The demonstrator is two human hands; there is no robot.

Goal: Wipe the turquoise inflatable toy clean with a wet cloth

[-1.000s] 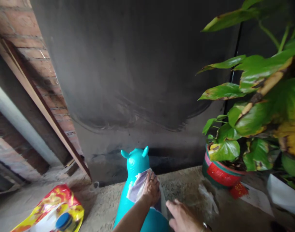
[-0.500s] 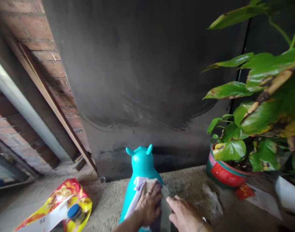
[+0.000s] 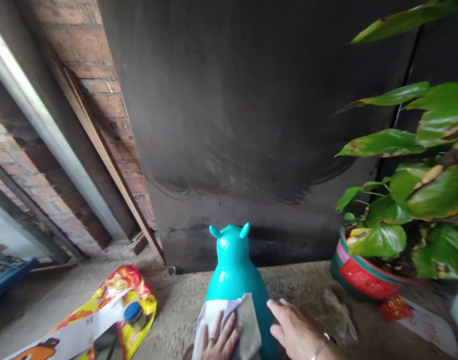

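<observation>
Head view: a glossy teal inflatable animal toy with two small ears (image 3: 234,272) stands on the rough concrete floor (image 3: 300,290), before the dark wall (image 3: 251,125). The left hand (image 3: 218,342) presses a pale crumpled cloth (image 3: 229,320) flat against its back, fingers spread. The right hand (image 3: 294,331) rests on its flank, fingers loosely apart. It looks light, springy and slick — best steadied at the narrow neck.

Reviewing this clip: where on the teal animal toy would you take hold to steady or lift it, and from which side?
Probably the narrow neck just under the eared head of the teal animal toy, coming from above and behind. The body widens below, where the left hand presses a cloth on it and the right hand rests beside; the neck is bare and slim enough to wrap.
</observation>
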